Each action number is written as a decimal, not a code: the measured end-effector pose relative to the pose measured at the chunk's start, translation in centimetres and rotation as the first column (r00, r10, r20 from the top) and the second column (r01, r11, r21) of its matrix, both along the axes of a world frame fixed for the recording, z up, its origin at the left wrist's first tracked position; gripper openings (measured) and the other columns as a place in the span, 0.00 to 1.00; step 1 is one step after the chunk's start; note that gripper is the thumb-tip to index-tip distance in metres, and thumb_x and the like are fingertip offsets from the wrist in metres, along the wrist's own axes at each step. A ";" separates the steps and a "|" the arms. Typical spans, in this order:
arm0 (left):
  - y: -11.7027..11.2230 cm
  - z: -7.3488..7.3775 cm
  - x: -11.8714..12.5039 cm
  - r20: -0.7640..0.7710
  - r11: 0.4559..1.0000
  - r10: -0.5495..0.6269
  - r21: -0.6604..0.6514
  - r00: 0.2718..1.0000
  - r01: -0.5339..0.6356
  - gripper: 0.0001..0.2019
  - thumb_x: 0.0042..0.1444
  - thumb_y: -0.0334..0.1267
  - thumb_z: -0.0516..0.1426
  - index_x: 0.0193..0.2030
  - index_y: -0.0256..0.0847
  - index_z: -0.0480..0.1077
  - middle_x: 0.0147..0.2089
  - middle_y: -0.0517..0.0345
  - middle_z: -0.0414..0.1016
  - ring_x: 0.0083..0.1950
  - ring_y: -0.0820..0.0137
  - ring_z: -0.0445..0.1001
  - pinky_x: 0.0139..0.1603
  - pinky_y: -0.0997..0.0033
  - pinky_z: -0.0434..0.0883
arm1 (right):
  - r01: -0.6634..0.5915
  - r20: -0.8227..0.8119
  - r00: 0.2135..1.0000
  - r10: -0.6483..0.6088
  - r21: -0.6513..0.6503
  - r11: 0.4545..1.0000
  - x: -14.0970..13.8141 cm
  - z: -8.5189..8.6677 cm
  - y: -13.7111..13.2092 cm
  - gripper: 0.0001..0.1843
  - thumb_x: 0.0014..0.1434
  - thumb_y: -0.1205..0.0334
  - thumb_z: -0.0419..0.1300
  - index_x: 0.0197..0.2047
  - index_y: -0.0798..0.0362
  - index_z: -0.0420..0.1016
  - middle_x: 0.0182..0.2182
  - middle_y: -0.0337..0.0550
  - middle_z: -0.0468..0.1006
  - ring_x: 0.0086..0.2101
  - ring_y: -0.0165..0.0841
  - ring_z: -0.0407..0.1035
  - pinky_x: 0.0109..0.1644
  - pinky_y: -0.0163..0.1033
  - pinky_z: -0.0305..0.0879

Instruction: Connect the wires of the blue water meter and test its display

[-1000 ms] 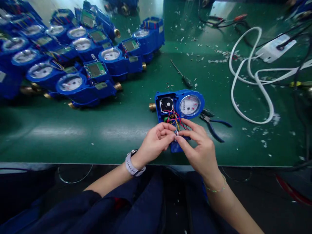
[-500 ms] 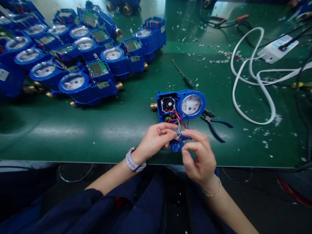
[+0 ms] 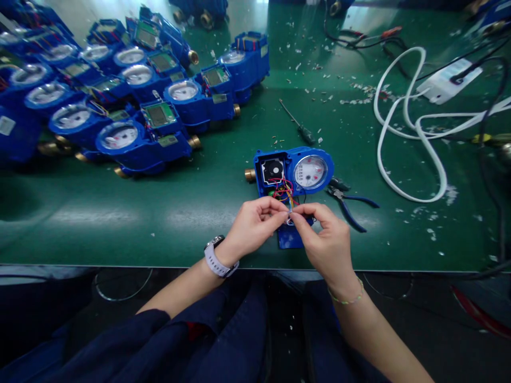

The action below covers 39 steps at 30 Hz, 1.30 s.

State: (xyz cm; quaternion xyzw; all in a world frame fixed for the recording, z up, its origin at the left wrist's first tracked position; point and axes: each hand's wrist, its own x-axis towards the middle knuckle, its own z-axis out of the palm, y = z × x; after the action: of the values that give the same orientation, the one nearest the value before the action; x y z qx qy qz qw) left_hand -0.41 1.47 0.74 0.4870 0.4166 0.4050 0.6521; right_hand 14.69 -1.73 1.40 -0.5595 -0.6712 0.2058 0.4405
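Observation:
A blue water meter [image 3: 297,151] lies on the green bench in front of me, its square compartment uncovered and its round dial facing up. Thin coloured wires [image 3: 288,194] run out of the compartment toward me. My left hand [image 3: 255,226] pinches these wires between thumb and fingertips. Opposite it, my right hand [image 3: 327,239] is closed in a pinch on the same wires, the fingertips of both hands nearly touching. Beneath the hands rests a flat blue cover [image 3: 290,238], partly hidden by them. What exactly lies between the fingertips is too small to see.
Diagonal pliers [image 3: 346,205] lie right of the meter, a screwdriver [image 3: 297,123] behind it. Several blue meters [image 3: 147,141] crowd the left. A white cable [image 3: 379,146] loops at the right beside a white power strip [image 3: 449,82]. Scraps litter the green bench [image 3: 99,223].
My right hand has closed, its thumb rising to meet the index finger at the wires. My left hand keeps its pinch. The view has shifted slightly.

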 end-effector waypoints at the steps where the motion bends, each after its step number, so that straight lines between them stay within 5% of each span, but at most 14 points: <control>1: 0.0 0.0 0.0 -0.018 1.000 0.002 0.020 1.000 -0.002 0.06 0.52 0.36 0.61 0.34 0.35 0.72 0.25 0.62 0.71 0.20 0.82 0.62 0.20 0.81 0.61 | 0.001 0.015 1.000 -0.001 -0.003 1.000 0.0 0.0 0.0 0.03 0.62 0.69 0.61 0.35 0.53 0.73 0.31 0.38 0.76 0.34 0.33 0.70 0.40 0.39 0.63; 9: 0.1 -0.4 -0.5 -0.208 0.981 0.047 0.193 0.977 -0.006 0.06 0.56 0.37 0.59 0.37 0.36 0.73 0.30 0.59 0.75 0.23 0.80 0.66 0.23 0.80 0.64 | 0.016 0.093 0.996 -0.015 -0.006 1.000 0.0 0.1 0.2 0.04 0.63 0.67 0.58 0.34 0.53 0.71 0.31 0.39 0.74 0.33 0.35 0.68 0.40 0.40 0.61; 17: 0.1 0.1 -0.9 -0.448 0.879 0.166 0.472 0.879 0.075 0.05 0.58 0.39 0.60 0.34 0.40 0.74 0.29 0.61 0.78 0.24 0.77 0.69 0.27 0.77 0.65 | -0.051 0.146 0.988 0.049 0.010 0.999 0.1 0.1 0.3 0.05 0.64 0.66 0.56 0.35 0.51 0.71 0.32 0.41 0.76 0.34 0.36 0.69 0.40 0.42 0.62; 26: 0.6 -0.5 -1.2 -0.050 0.979 0.148 0.148 0.988 -0.139 0.09 0.57 0.41 0.60 0.32 0.37 0.69 0.28 0.57 0.78 0.18 0.81 0.63 0.19 0.81 0.61 | -0.055 0.165 0.985 0.049 0.032 0.998 0.2 0.2 0.3 0.06 0.64 0.69 0.56 0.34 0.52 0.69 0.31 0.40 0.75 0.34 0.35 0.67 0.39 0.40 0.61; 33: 0.5 -0.1 -1.6 -0.057 0.992 0.115 0.050 0.992 -0.112 0.11 0.51 0.42 0.64 0.31 0.35 0.74 0.29 0.55 0.78 0.20 0.80 0.64 0.20 0.81 0.64 | -0.049 0.114 0.992 0.047 0.011 0.999 0.1 0.2 0.1 0.02 0.63 0.67 0.57 0.38 0.52 0.71 0.32 0.41 0.74 0.35 0.36 0.68 0.39 0.41 0.63; 37: 0.5 0.0 -1.8 -0.059 0.994 0.098 0.046 0.993 -0.095 0.10 0.50 0.41 0.65 0.32 0.35 0.76 0.27 0.57 0.77 0.21 0.80 0.64 0.21 0.80 0.63 | -0.114 0.117 0.987 0.109 0.044 0.992 -0.2 0.2 0.2 0.15 0.65 0.67 0.56 0.55 0.52 0.71 0.37 0.43 0.76 0.38 0.37 0.68 0.44 0.44 0.64; 39: 0.4 -0.1 -1.7 -0.059 0.991 0.108 0.083 0.992 -0.103 0.09 0.50 0.41 0.65 0.31 0.36 0.75 0.26 0.59 0.75 0.22 0.80 0.64 0.22 0.80 0.62 | -0.157 0.180 0.973 0.142 0.070 0.985 -0.4 0.1 0.4 0.16 0.66 0.67 0.55 0.56 0.51 0.72 0.39 0.44 0.76 0.39 0.38 0.68 0.44 0.45 0.64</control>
State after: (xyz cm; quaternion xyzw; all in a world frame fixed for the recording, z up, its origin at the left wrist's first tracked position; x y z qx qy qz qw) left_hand -2.16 1.83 0.61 0.5024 0.4458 0.4395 0.5964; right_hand 14.32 -1.28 1.53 -0.5044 -0.7554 0.1604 0.3862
